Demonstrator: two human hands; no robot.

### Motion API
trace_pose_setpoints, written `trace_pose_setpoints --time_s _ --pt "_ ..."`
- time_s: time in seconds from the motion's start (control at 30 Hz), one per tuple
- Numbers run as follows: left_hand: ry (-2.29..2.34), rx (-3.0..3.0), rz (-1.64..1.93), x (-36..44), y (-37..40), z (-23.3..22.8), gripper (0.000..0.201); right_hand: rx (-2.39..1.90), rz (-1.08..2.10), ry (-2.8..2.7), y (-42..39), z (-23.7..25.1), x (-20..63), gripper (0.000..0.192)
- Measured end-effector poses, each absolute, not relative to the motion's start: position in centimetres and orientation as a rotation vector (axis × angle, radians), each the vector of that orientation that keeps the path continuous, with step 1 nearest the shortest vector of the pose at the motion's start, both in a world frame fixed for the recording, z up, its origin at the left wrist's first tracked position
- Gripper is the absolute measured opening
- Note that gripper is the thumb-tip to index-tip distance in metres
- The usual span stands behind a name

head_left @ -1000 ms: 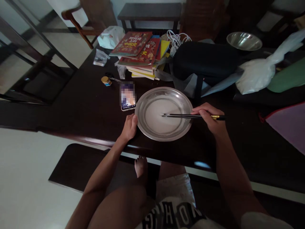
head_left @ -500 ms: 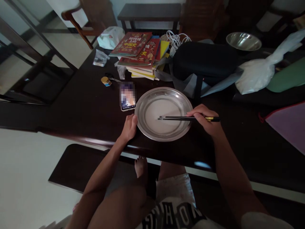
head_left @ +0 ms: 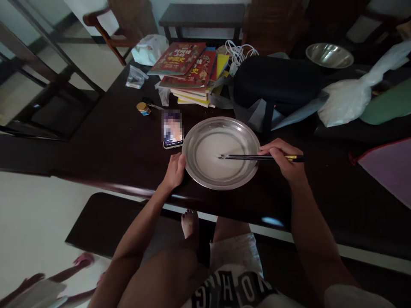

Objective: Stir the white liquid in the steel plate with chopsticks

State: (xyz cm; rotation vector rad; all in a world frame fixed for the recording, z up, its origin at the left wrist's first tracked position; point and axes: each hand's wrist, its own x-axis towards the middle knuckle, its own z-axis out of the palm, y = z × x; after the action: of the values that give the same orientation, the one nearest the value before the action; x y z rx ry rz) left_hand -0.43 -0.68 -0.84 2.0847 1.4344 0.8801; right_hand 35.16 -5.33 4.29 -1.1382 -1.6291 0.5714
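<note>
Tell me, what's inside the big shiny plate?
The plate holds a thin whitish layer, and the tips of the chopsticks held by the right hand rest in it. The layer hides the plate's bottom.

Dim rm, dark wood table (head_left: 96, 145)

1. The plate (head_left: 195, 141) lay on the table (head_left: 96, 145), near its front edge.
2. The phone (head_left: 172, 130) lay at the plate's nine o'clock.
3. The books (head_left: 189, 70) were stacked at eleven o'clock, behind the phone.
4. The bowl (head_left: 329, 55) stood at two o'clock, well apart.
</note>
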Motion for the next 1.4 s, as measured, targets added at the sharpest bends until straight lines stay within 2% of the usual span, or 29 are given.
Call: trace_pose_setpoints --time_s 1.4 --pt "1.439 2.034 0.882 -0.28 -0.76 -0.57 0.071 -1.172 0.596 -1.619 -5.41 4.48 35.06 0.022"
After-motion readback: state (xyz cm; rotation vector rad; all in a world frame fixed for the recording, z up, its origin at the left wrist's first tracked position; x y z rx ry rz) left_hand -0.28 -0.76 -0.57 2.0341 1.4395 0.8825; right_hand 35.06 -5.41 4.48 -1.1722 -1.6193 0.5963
